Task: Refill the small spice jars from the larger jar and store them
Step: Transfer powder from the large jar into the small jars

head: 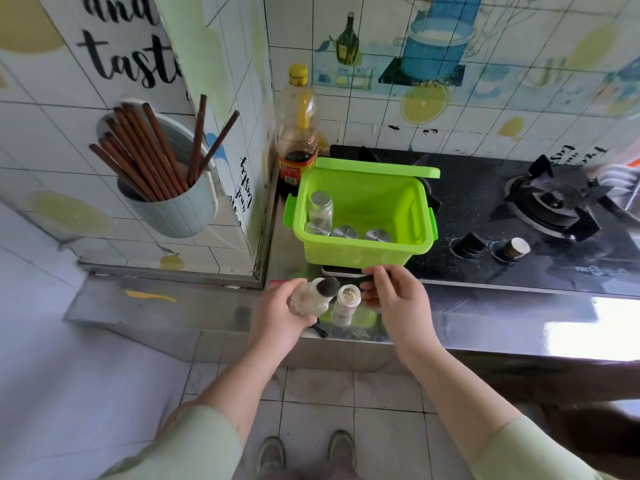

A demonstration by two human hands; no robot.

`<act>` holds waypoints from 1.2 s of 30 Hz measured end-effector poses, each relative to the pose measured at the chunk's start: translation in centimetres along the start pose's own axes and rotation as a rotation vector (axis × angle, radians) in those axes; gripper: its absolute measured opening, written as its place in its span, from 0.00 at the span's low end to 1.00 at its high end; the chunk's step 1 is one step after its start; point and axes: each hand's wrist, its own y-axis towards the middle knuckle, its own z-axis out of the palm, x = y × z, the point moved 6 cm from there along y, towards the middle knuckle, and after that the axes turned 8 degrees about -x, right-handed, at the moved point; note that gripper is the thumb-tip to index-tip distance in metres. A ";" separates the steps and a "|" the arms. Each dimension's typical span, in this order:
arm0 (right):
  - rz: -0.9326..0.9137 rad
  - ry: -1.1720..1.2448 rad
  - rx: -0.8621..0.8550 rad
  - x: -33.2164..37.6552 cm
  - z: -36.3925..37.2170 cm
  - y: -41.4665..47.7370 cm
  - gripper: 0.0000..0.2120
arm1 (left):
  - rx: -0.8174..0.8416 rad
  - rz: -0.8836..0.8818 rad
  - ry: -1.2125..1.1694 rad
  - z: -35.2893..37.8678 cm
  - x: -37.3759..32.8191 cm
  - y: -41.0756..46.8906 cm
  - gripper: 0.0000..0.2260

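My left hand grips the larger jar of pale powder and tilts it, its dark mouth pointing right at a small open spice jar on the steel counter. The small jar holds pale powder. My right hand is at the small jar's right side, with its curled fingers against the jar. Behind them stands an open green plastic box. It holds several small glass jars with metal lids, all along its left and front sides.
The box's green lid leans behind it on the black gas stove. A soy sauce bottle stands in the corner. A wall cup of chopsticks hangs at the left. The counter's front edge runs just below my hands.
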 end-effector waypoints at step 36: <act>0.459 0.247 0.148 -2.3 2.0 -2.3 0.12 | 0.019 0.150 0.083 -1.9 -2.4 -1.7 0.31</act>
